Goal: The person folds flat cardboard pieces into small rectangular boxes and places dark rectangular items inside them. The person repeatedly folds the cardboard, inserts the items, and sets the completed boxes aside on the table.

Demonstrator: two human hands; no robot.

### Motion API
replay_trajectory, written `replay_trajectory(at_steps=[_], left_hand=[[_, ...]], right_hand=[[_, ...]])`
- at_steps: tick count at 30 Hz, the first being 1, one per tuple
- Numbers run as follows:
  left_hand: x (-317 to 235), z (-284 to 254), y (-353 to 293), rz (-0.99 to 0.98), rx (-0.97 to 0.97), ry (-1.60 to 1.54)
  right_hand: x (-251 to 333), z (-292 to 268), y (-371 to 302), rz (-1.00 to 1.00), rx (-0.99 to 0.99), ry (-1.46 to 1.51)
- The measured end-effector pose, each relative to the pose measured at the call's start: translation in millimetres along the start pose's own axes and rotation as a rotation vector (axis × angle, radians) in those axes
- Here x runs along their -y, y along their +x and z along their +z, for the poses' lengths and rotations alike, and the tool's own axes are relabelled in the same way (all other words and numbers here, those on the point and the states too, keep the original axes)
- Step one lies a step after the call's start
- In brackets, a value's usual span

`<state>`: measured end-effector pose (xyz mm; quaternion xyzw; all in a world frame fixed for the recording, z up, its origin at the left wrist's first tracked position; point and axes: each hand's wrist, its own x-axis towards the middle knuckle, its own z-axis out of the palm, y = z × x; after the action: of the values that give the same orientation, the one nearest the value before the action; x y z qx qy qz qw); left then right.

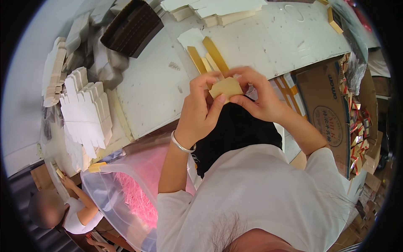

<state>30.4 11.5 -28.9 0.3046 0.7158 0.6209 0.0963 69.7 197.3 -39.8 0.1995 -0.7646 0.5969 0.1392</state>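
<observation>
A small gold-and-white folding carton (226,88) is held between my hands at the table's near edge. Its long gold side walls stand up and a white flap lies out at the far end; the near end panel is bent toward me. My left hand (196,98) pinches that panel's left corner, thumb on the near face. On the other side, my right hand (259,96) grips the right corner with its thumb below and fingers curled over the top. The fingertips behind the panel are partly hidden.
Flat white carton blanks (84,111) are stacked at the left, near a dark brown box (132,27). More blanks (214,10) lie at the back. A clear bin of pink shred (136,197) stands below left; a cardboard box (325,113) is at right. Another person (82,210) works lower left.
</observation>
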Motion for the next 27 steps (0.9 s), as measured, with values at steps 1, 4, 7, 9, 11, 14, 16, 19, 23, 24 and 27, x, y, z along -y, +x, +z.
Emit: replay_trajectory(at_steps=[1,4,7,9,11,14,16,19,23,24,27], left_hand=[[-1.0,0.3,0.3,0.009,-0.026,0.015],[-10.5,-1.3,2.5,-0.040,-0.032,0.181],[-10.6,1.2,-1.1,0.076,-0.019,0.362],[-11.9,5.5,-4.6,0.113,-0.034,0.426],[-12.8,6.5,-4.2,0.121,-0.022,0.502],[-18.6,2.1,1.1,0.065,0.063,0.623],[-27.5,-4.4,6.9,-0.003,0.152,0.695],[-31.7,-22.1,9.6,-0.033,0.228,0.698],[-44.1,-50.0,19.9,-0.060,0.436,0.747],[-52.2,-54.1,23.1,-0.027,0.455,0.779],[-52.2,-36.2,18.6,0.128,0.177,1.006]], right_hand=[[2.6,1.1,-1.6,0.064,0.023,-0.039],[7.6,0.9,-5.9,0.053,0.059,-0.286],[6.2,-4.5,-0.6,-0.393,0.051,-0.748],[11.9,-3.6,4.3,-0.284,0.125,-0.722],[17.9,-5.9,10.9,-0.153,0.259,-0.715],[27.0,-11.5,25.9,0.072,0.524,-0.720],[33.4,-10.8,38.7,0.214,0.665,-0.712],[26.5,-23.3,41.7,0.145,0.681,-0.353],[8.4,-45.1,50.0,-0.202,0.337,-0.783],[5.9,-49.2,53.5,-0.240,0.352,-0.847],[5.1,-29.2,46.8,-0.304,0.385,-0.828]])
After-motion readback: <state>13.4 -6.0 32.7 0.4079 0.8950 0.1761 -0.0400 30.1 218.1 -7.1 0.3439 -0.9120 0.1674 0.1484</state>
